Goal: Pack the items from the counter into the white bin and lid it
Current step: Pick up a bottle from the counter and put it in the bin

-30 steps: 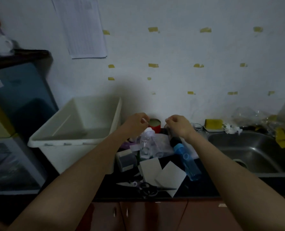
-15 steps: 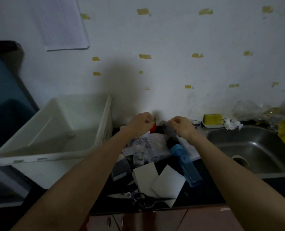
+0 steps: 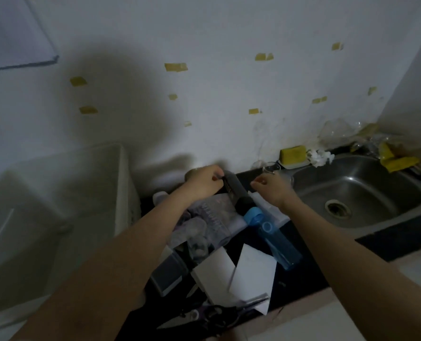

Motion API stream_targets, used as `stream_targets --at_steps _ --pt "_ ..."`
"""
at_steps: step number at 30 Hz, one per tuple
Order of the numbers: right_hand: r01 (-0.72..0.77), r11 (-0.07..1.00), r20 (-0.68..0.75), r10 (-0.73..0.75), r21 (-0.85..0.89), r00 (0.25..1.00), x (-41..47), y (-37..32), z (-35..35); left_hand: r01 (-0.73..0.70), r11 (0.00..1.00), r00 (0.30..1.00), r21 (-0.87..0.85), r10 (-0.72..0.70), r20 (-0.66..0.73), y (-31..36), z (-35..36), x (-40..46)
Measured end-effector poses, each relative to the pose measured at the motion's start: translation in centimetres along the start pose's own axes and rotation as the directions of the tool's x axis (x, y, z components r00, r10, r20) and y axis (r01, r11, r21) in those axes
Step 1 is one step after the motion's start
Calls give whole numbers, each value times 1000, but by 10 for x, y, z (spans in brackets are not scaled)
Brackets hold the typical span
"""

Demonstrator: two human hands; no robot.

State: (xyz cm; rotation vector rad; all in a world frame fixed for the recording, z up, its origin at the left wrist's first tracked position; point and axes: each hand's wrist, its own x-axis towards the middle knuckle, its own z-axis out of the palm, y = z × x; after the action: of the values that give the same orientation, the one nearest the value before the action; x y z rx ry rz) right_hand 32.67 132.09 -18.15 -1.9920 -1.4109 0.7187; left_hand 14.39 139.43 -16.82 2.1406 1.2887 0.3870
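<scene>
While both hands work the back of the pile, little is packed.
Left grip (image 3: 205, 179): now pinching the dark cylindrical flask (image 3: 236, 193).
Right grip (image 3: 271, 187): released, fingers loosely apart, holding nothing.
Square white plastic bin (image 3: 121, 193): nine o'clock of the desk (image 3: 300, 267), apparently empty.
Meaning: flask goes next.

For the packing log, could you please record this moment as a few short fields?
left hand: left hand grips the upper end of the dark bottle
right hand: right hand hovers beside it, fingers loosely curled, holding nothing
bin: white bin left of the pile, no lid on
still on counter: blue bottle, white cards, scissors
</scene>
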Motion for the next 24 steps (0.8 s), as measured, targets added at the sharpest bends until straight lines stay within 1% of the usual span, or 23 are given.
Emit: stream_targets --at_steps 4,7,9,12,14,19,22,24 --pt "-69 998 54 70 -15 996 13 24 5 -15 999 996 -28 18 85 -2 17 22" --pt "-104 994 83 107 -31 991 30 39 11 -35 998 988 49 27 151 -2 30 37" --pt "-120 992 90 123 -40 988 44 49 19 -9 996 986 86 -5 169 -4 39 48" --pt "-138 990 150 142 -36 978 63 62 28 20 984 978 175 -56 199 -7 54 65" --pt "-126 991 172 133 -47 976 78 67 34 46 980 976 192 -86 202 -11 63 79" --pt "-54 982 200 90 -180 976 119 71 51 64 968 972 244 -116 203 -25 73 116" --pt "-47 971 230 103 -236 968 146 75 59 66 957 966 284 -132 221 -39 69 139" --pt "-60 968 232 118 -243 965 165 77 64 90 951 963 295 -159 219 -50 66 154"
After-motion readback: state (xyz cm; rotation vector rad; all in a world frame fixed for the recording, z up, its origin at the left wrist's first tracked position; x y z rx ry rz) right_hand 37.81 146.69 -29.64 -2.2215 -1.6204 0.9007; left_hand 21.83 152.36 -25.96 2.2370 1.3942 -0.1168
